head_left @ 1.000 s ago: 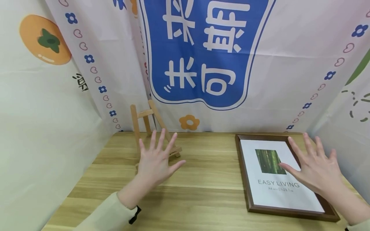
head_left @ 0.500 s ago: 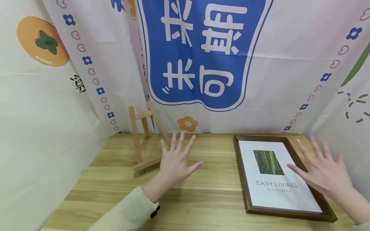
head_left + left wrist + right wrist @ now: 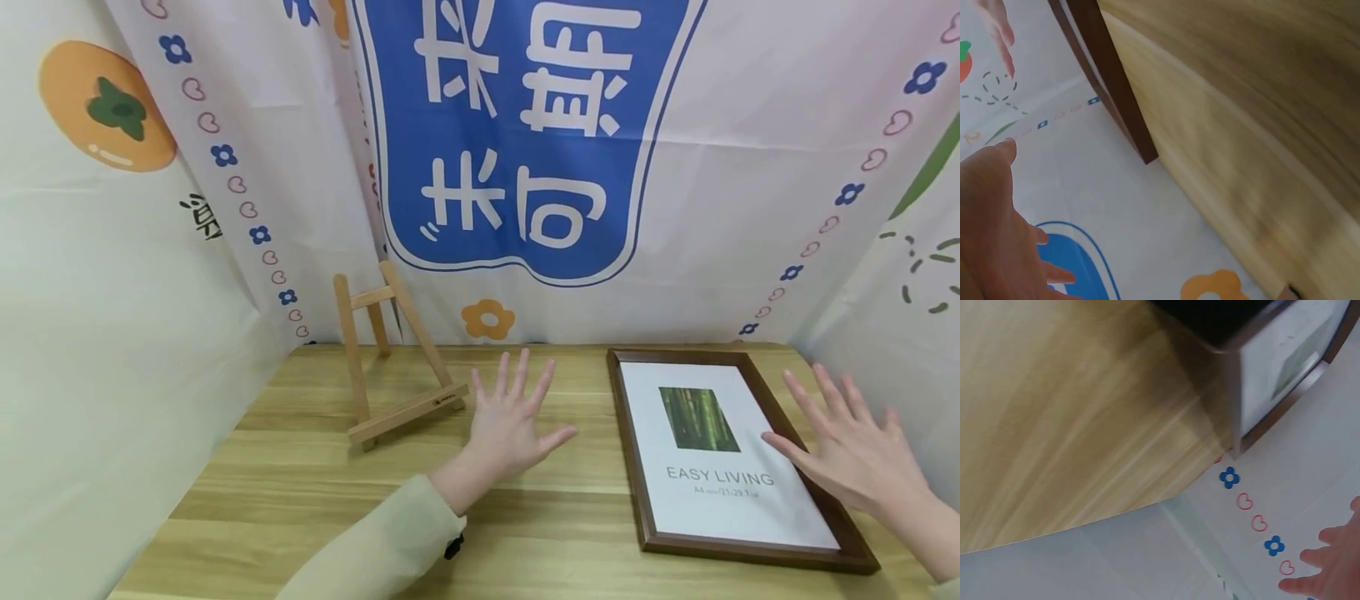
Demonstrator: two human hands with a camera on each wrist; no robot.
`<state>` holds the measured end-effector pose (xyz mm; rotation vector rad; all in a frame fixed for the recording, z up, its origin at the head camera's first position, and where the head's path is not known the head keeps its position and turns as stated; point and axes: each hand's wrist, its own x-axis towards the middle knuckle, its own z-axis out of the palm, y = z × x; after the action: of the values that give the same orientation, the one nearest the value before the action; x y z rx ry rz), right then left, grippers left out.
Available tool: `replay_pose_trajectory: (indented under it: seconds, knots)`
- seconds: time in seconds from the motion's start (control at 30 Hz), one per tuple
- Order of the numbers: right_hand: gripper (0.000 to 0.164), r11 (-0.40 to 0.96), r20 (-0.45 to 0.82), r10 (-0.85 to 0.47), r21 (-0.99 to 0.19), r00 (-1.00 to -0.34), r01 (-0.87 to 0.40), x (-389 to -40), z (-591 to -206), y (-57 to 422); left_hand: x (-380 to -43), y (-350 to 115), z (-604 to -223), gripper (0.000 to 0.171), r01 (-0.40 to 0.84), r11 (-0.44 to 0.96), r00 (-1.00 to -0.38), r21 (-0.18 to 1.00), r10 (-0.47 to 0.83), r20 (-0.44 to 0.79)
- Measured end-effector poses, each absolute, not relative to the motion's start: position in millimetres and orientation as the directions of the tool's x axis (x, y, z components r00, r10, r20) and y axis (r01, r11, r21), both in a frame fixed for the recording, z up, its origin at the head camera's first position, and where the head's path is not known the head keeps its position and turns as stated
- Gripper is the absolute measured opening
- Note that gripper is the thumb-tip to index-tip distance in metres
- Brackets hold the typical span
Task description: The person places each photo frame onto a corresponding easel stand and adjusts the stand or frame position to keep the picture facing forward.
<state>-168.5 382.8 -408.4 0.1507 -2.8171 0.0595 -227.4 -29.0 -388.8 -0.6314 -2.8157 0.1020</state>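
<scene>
In the head view a small wooden easel (image 3: 408, 414) stands on the left half of the table. On the right lies a dark brown picture frame (image 3: 628, 450), face up, with a white insert reading "EASY LIVING" and a green bamboo picture. My left hand (image 3: 504, 425) hovers between the two with fingers spread, holding nothing. My right hand (image 3: 858, 454), also spread and holding nothing, overlaps the frame's right side in this view. The left wrist view shows my left hand (image 3: 1004, 231) in front of the frame's edge (image 3: 1113, 81). My right hand (image 3: 1335, 562) is partly cut off in its wrist view.
The wood-grain table (image 3: 315, 508) carries both objects. A white printed cloth (image 3: 750, 233) with a blue patch and flowers hangs right behind it, and cloth walls close off the left and right sides.
My left hand has moved right, from in front of the easel to beside it, uncovering the easel's ledge. My right hand has shifted slightly right. Easel and picture frame stay in place.
</scene>
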Motion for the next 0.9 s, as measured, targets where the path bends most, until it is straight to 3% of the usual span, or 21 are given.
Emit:
replay_pose_trajectory:
  seconds: [0.4, 0.63, 0.9]
  knots:
    - [0.092, 0.977, 0.282, -0.139, -0.119, -0.949, -0.178, -167, -435, 414, -234, 24, -411, 0.096, 0.442, 0.895, -0.881, -0.062, 0.446, 0.158]
    - [0.087, 0.926, 0.193, -0.175, -0.301, -0.966, -0.228, -166, -444, 424, -240, 46, -424, 0.098, 0.468, 0.883, -0.879, 0.044, 0.46, 0.124]
    - [0.088, 0.886, 0.068, -0.155, -0.431, -0.986, -0.169, -169, -453, 431, -244, 69, -432, 0.103, 0.417, 0.903, -0.909, 0.107, 0.413, 0.059]
